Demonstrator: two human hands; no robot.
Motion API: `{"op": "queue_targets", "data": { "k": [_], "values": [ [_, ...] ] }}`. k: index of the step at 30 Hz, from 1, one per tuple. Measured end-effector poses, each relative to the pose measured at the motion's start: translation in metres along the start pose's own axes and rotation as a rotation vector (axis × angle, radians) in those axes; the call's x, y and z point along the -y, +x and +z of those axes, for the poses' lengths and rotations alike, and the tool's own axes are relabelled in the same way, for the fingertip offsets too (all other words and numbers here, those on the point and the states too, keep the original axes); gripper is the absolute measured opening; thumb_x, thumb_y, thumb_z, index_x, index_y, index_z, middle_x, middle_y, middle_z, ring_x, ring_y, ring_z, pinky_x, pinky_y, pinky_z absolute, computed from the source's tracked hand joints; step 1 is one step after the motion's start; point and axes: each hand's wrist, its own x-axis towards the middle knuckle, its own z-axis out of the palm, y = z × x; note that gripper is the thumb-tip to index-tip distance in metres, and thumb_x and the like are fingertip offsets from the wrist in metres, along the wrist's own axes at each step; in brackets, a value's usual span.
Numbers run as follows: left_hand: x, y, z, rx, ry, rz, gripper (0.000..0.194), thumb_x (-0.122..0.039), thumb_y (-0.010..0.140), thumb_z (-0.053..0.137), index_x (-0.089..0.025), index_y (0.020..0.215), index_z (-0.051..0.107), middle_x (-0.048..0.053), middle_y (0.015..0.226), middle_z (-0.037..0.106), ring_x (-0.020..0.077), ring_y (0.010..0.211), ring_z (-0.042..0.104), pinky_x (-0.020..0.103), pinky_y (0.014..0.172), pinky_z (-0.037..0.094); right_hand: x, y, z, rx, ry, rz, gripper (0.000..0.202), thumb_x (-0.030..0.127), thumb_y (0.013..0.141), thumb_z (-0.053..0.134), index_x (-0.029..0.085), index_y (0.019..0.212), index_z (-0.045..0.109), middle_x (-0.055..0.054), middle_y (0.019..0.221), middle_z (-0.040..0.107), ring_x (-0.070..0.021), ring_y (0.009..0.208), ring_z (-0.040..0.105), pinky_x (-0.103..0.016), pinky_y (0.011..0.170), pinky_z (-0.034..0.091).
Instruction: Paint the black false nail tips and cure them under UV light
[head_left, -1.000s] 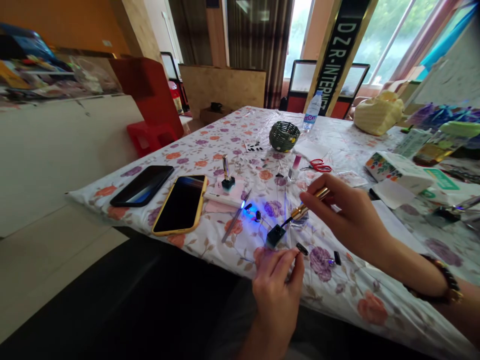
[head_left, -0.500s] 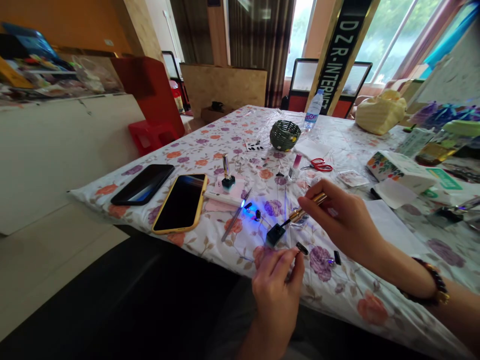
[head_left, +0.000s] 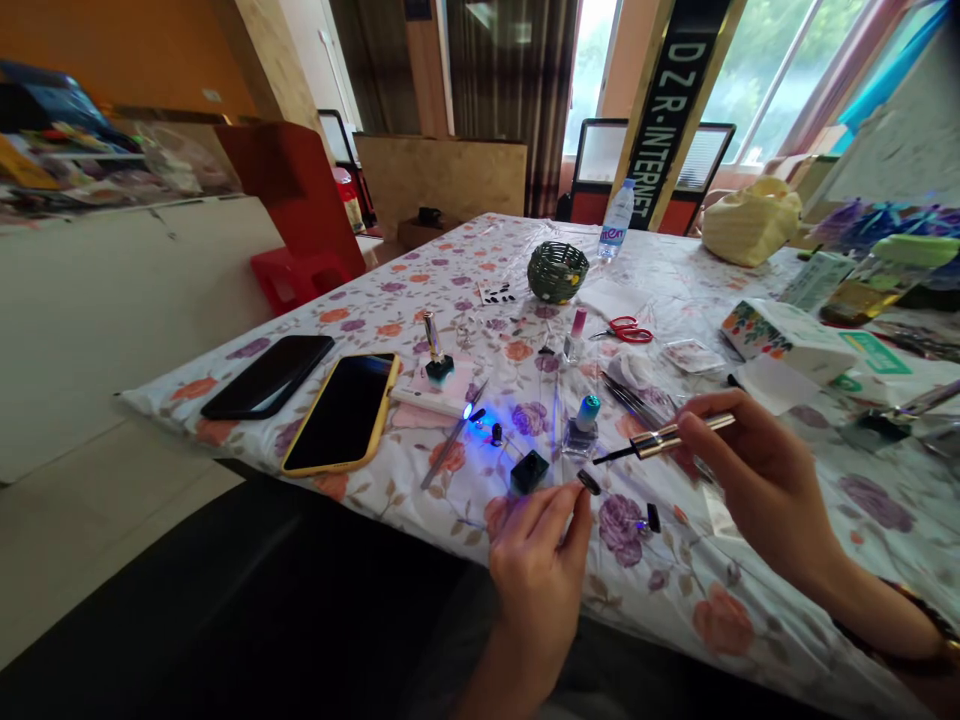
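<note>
Between thumb and fingers, my left hand (head_left: pixel 540 560) pinches a small dark nail tip (head_left: pixel 589 482) near the table's front edge. My right hand (head_left: pixel 757 480) grips a gold-handled brush (head_left: pixel 667 437), its dark bristle end pointing left, just above the nail tip and apart from it. The open black polish bottle (head_left: pixel 529 472) stands beyond my left fingers. A bottle with a teal cap (head_left: pixel 583 428) is behind the brush tip. Left of these, a white lamp (head_left: pixel 431 400) shines blue light on small dark pieces (head_left: pixel 496 434). Another dark nail tip (head_left: pixel 653 518) stands to the right on a small holder.
Two phones (head_left: pixel 268 377) (head_left: pixel 343 412) lie at the left. Beyond are a closed black bottle (head_left: pixel 439 365), woven basket (head_left: pixel 557 272), red scissors (head_left: pixel 630 330) and water bottle (head_left: pixel 616 220). A box (head_left: pixel 784 342) and jar (head_left: pixel 881 280) stand at the right.
My right hand has drawn the brush out of the black bottle and moved it right, uncovering the teal-capped bottle. My left hand keeps its pinch on the nail tip. The view has shifted slightly.
</note>
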Motion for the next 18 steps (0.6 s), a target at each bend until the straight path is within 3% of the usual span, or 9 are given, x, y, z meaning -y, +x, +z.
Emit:
{"op": "queue_targets", "data": {
  "k": [8,18],
  "values": [
    [-0.010,-0.004,0.011,0.024,-0.008,0.057,0.011,-0.010,0.074,0.062,-0.017,0.081,0.067,0.000,0.076,0.069,0.0103,0.069,0.064,0.021,0.073,0.048,-0.029,-0.017,-0.016,-0.008,0.079,0.077,0.011,0.030,0.078,0.059,0.024,0.084,0.054,-0.001,0.073,0.059,-0.0117,0.055,0.050,-0.024,0.042,0.037],
    [-0.010,-0.009,0.016,-0.027,0.026,0.084,0.014,-0.010,0.073,0.063,-0.017,0.085,0.065,0.001,0.076,0.068,0.0103,0.070,0.064,0.019,0.073,0.051,-0.033,-0.019,-0.015,0.019,0.089,0.105,0.009,0.031,0.078,0.060,0.025,0.084,0.055,0.000,0.076,0.059,-0.0102,0.057,0.049,-0.023,0.047,0.042]
  ]
}}
